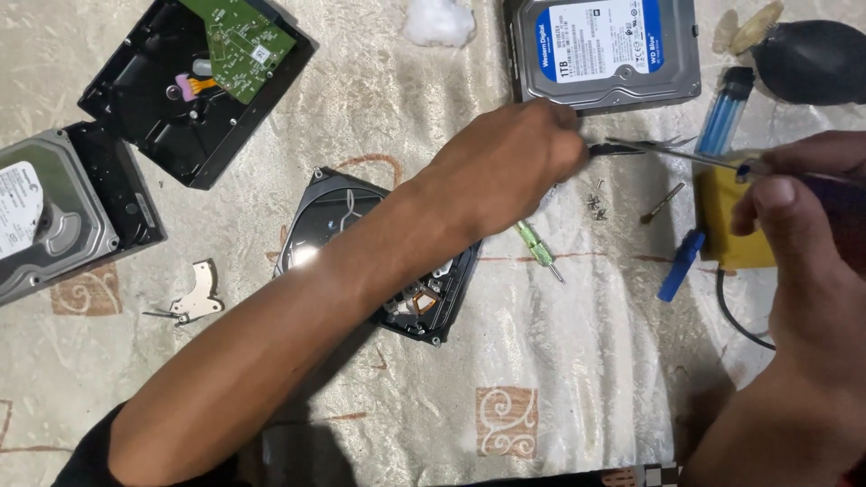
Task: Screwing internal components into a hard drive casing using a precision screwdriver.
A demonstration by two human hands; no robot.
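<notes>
Left hand [505, 162]: reaching across the opened drive, fingers closed around the dark handle end of a thin metal tool [631, 147], seemingly tweezers, keeping the tips over bare cloth.
Right hand [803, 207]: pinching a slim precision screwdriver [713, 159] between thumb and fingers, shaft lying almost level and pointing toward the left hand, tip nearly meeting the tweezers.
Opened hard drive [338, 216]: lying lid-off under the left forearm, shiny platter facing up, partly hidden by the arm.
Loose screws [595, 204]: gathering in a small cluster just beside the left hand, probably kept together against loss.
Green-handled driver [532, 242]: lying near the screws, within easy reach.
Sealed hard drive [609, 50]: resting label-up at the top edge, apart from the open one.
Stripped drive casing [180, 90]: sitting top left with a green circuit board [239, 41] tilted on it.
Blue lighter [726, 110], black air blower [812, 59]: parked at the right, beyond the tools.
Patterned cloth [559, 361]: covering the work surface, pale enough for small parts showing.
</notes>
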